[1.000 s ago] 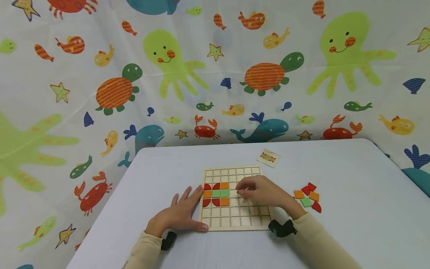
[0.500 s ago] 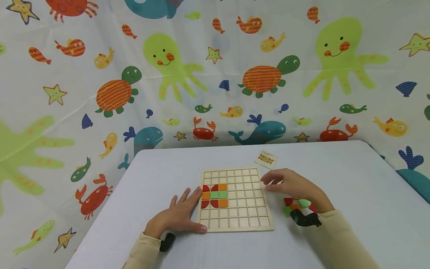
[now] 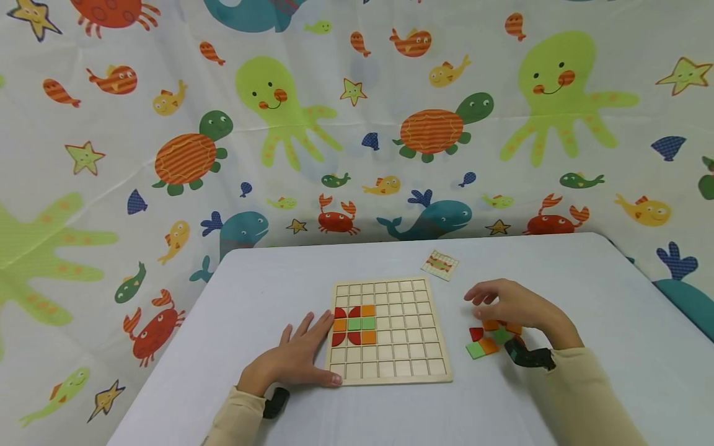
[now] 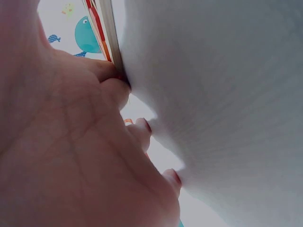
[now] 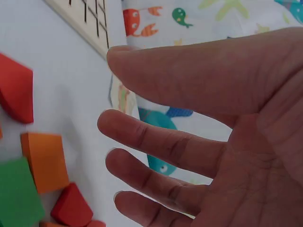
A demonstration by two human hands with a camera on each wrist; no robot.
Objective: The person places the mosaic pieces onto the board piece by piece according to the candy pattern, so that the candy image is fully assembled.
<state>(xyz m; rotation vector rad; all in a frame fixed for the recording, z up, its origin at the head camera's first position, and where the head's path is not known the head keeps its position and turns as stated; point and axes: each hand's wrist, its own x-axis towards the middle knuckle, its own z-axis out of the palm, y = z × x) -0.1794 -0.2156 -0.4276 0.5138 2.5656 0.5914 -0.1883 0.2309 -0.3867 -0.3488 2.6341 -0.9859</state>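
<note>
Step in hand, by the look of it: fetching the next tile. R hand (image 3: 515, 305) hangs over the loose tiles (image 3: 488, 345), to the right of the board (image 3: 400, 337); right-wrist view has thumb & fingertips well apart, nothing btwn them, so no tile held. L hand (image 3: 295, 358) is spread at the board's left side, fingers straight, thumb at the near left corner, prob. steadying it, not gripping.

Nine placed tiles (image 3: 354, 324) fill a 3x3 block at the board's left edge: red quarter-rounds, orange & green squares. Cols to the right are bare, so the job looks part done. Next move prob. calls for lowering the R hand, picking the right colour/shape & pinching just one tile w/o scattering the rest; a quarter-round would also need turning to suit its cell.

Hard to see: R hand & its wrist cam (image 3: 528, 357) cover part of the pile, so no sure count. Right-wrist view cuts the pile off at its left edge, blurry too. Card (image 3: 440, 265) beyond the board has a small coloured grid pattern, too tiny to read cell by cell. Left-wrist view is mostly palm & table (image 4: 227, 113), board only edge-on; can't tell if the thumb presses down or just touches
</note>
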